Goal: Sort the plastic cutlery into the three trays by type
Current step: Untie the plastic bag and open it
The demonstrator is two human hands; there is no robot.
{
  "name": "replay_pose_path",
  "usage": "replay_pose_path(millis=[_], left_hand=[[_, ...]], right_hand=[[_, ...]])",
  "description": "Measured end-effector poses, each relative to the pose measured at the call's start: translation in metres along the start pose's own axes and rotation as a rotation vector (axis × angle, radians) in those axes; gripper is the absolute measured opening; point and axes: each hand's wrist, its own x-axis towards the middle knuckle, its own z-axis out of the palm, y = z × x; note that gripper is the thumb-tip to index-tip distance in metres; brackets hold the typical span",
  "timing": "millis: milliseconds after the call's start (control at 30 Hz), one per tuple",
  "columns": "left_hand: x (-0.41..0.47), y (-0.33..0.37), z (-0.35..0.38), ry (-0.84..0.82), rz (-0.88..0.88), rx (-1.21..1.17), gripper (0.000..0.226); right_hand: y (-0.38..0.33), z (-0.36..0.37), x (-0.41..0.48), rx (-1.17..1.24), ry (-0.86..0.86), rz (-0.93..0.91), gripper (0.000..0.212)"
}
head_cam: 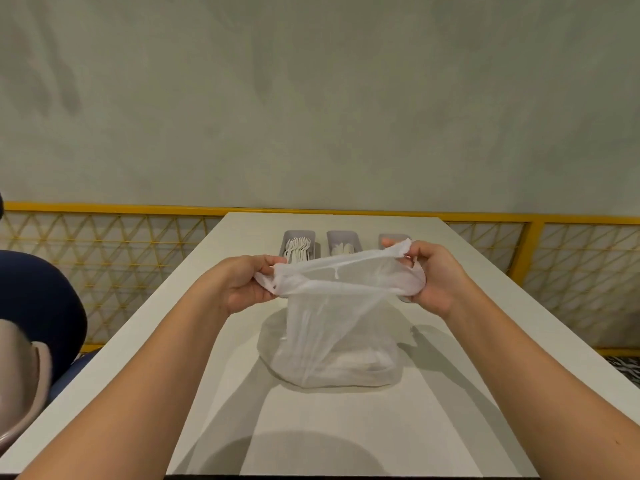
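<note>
Fingers of our left hand [250, 289] and right hand [434, 279] pinched the bag [332, 327] mouth taut; we judged its thin film could tear, spilling cutlery [356, 363] beside the trays [299, 233].
</note>
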Motion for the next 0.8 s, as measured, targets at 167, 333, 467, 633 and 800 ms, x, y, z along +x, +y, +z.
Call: replay_pose_path(millis=[167, 333, 467, 633, 800], left_hand=[[0.004, 0.004, -0.005, -0.086, -0.083, -0.088, 0.025], [0.004, 0.003, -0.008, -0.029, -0.055, 0.012, 0.019], [-0.004, 0.007, -0.001, 0.012, 0.087, 0.287, 0.031], [-0.009, -0.004, 0.033, -0.045, 0.267, 0.715, 0.032], [-0.002, -0.014, 0.026, 0.071, 0.188, 1.216, 0.04]], right_hand=[[0.012, -0.004, -0.001, -0.734, -0.148, -0.01, 0.046], [0.021, 0.006, -0.002, -1.102, -0.161, 0.008, 0.009], [0.014, 0.004, 0.001, -0.753, -0.16, 0.028, 0.022], [0.012, 0.015, 0.002, -0.653, -0.188, 0.061, 0.031], [0.016, -0.012, 0.027, -0.197, 0.092, 0.056, 0.048]])
